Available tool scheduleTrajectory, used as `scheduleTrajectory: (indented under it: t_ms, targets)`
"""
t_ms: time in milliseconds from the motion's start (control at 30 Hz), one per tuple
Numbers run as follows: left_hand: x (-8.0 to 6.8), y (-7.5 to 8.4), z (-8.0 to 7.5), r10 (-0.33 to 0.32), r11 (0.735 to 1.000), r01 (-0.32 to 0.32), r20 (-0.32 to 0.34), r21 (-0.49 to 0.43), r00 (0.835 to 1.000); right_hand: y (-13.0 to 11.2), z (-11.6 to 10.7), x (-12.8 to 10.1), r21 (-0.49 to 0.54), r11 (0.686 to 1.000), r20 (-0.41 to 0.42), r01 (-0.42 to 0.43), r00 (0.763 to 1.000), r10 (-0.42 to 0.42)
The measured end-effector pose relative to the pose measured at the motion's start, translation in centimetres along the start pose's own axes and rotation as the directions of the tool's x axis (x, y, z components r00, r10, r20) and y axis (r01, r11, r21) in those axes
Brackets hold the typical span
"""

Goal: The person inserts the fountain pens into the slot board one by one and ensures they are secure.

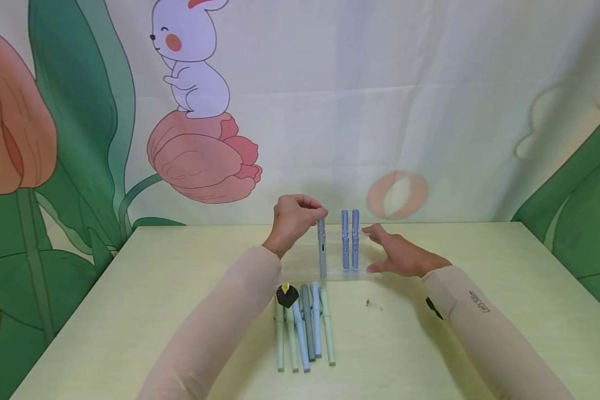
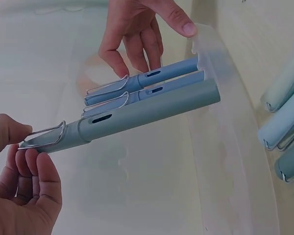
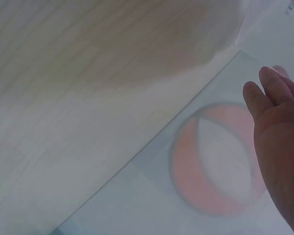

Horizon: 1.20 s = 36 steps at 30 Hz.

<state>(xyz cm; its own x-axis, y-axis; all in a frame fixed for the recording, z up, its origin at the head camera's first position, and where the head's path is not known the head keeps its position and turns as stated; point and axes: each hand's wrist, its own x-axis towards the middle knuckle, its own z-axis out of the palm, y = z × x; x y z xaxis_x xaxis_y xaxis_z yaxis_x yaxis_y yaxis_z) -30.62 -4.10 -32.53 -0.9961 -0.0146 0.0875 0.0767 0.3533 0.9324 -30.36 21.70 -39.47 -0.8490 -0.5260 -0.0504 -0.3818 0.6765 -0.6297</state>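
My left hand (image 1: 294,219) pinches a grey-green fountain pen (image 1: 322,253) at its cap end, between thumb and fingers. The pen is upright, cap up, with its lower end at a clear plastic pen stand (image 2: 235,161); whether it is seated cannot be told. Two blue fountain pens (image 1: 345,239) stand side by side in the stand, to the right of the held pen. My right hand (image 1: 402,255) is at the stand's right end, thumb and fingers spread apart. In the left wrist view its thumb (image 2: 182,22) touches the stand's edge.
Several capped pens (image 1: 300,333) in pale green, light blue and dark grey-green lie in front of the stand, partly behind a dark piece at my left sleeve (image 1: 240,300). Small dark marks (image 1: 372,304) are on the table (image 1: 180,266). A printed curtain (image 1: 300,111) hangs behind.
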Motion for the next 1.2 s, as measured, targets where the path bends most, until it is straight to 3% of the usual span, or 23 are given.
scheduleTrajectory:
  t_ms: [1000,1200]
  targets:
    - [1.9,-0.3,3.8,0.046,0.999,-0.046,-0.067,-0.005,0.997,0.1,0.1,0.2,-0.028,0.999,-0.012,-0.021,1.000,0.021]
    - [1.9,-0.7,4.2,0.016,1.000,-0.016,-0.062,-0.005,0.998,0.1,0.1,0.2,-0.013,1.000,-0.012,-0.004,1.000,0.003]
